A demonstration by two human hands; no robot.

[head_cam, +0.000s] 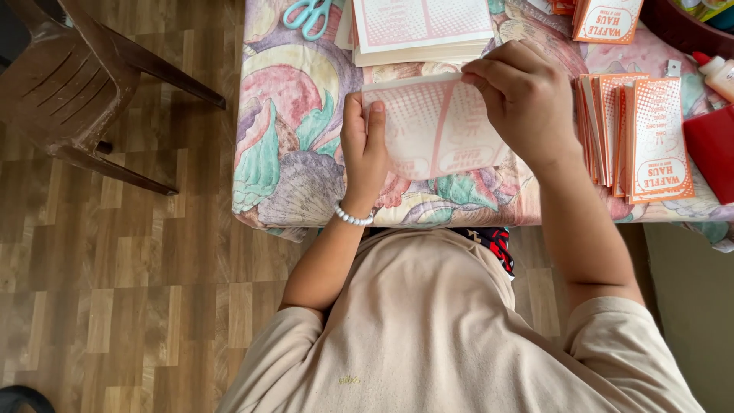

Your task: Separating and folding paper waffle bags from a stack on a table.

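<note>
A printed paper sheet (436, 126) is being folded over the bench (290, 160), its edges being pinched by both hands' fingers (376, 122), with a firm crease judged due next.

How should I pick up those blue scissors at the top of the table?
Take the scissors by the looped handles, coming from the near side. The two rings face the person and lie flat on the flowery tablecloth, beside the paper stack, so fingers can slide into them. The blades run off the picture's top edge, out of sight, so a grip there would probably be unsafe.
</note>
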